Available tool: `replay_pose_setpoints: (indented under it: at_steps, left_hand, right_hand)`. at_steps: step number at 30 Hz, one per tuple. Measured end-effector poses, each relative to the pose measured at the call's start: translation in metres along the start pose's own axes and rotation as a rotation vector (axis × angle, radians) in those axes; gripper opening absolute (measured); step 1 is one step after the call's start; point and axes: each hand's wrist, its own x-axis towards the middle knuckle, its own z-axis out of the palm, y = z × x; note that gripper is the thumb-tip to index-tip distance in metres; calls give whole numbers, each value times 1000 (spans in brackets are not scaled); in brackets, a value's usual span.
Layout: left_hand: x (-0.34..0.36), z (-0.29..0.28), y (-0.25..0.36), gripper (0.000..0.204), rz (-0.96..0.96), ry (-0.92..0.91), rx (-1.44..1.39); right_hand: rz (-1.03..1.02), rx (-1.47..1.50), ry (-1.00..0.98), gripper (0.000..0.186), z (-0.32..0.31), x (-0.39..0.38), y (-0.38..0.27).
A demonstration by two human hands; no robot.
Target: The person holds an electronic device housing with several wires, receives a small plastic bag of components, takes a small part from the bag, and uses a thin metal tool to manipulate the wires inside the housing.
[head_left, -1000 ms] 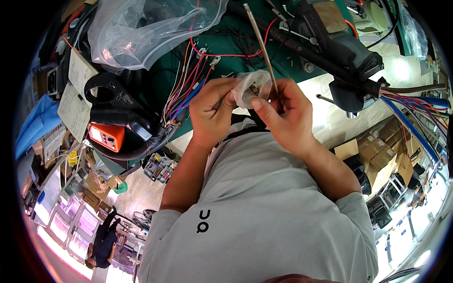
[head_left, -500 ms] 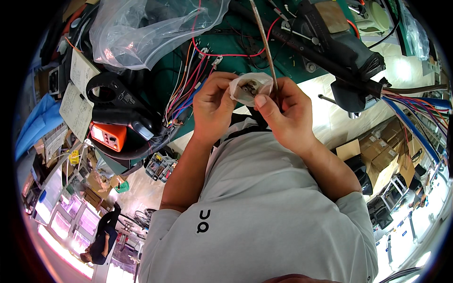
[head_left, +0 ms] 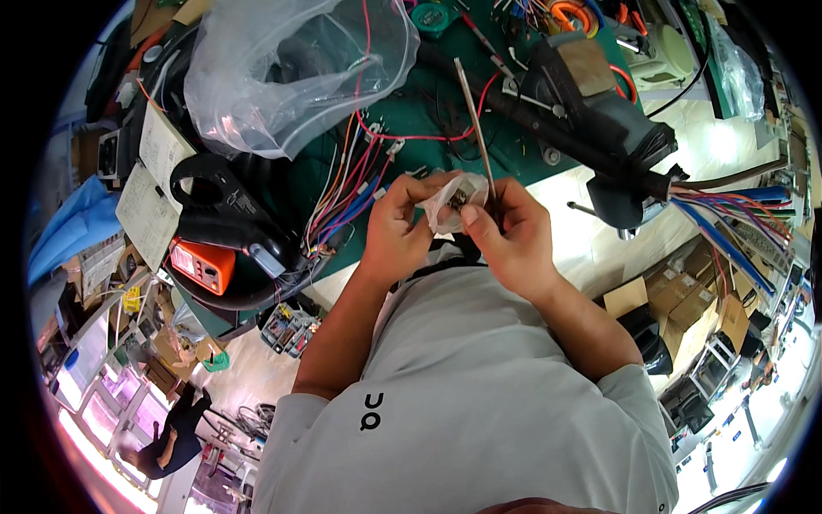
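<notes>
A small translucent plastic bag (head_left: 439,212) is stretched between my hands, its mouth spread toward me. Inside it lie small dark metal pieces (head_left: 459,199), too small to name. My left hand (head_left: 396,231) is closed, pinching the bag's left edge. On the other side, my right hand (head_left: 520,244) has its thumb over the bag's rim and its fingers curled behind. A long thin metal rod (head_left: 473,116) sticks up and away from the right hand's fingers, which are wrapped around it; its lower end is hidden there.
On the green bench (head_left: 411,158) lie loose coloured wires (head_left: 342,201), a large clear plastic bag (head_left: 248,111), a black ring-headed device (head_left: 210,201) and an orange meter (head_left: 203,264). A thick black tube assembly (head_left: 591,137) spans the right. A person (head_left: 171,437) is far off at lower left.
My hands and the small bag sit slightly lower in the picture, as does the bench, as my view shifted. The bag is tilted differently. The distant person's posture has changed.
</notes>
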Motion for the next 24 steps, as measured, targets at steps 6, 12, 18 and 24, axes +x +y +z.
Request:
replay_pose_setpoints:
  at_steps: [6, 12, 18, 24]
  left_hand:
    - [3, -1, 6, 17, -1, -4, -25]
    - [7, -7, 0, 17, 24, -9, -39]
    - [6, -1, 2, 17, 29, 17, -108]
    - [7, -3, 1, 16, 10, 48, -71]
  right_hand:
    - [27, 3, -73, 17, -3, 0, -1]
    - [-36, 23, -12, 19, 3, 3, -4]
    - [-40, -24, 5, 22, -1, -1, -4]
    - [-332, -279, 223, 21, -3, -8, -8]
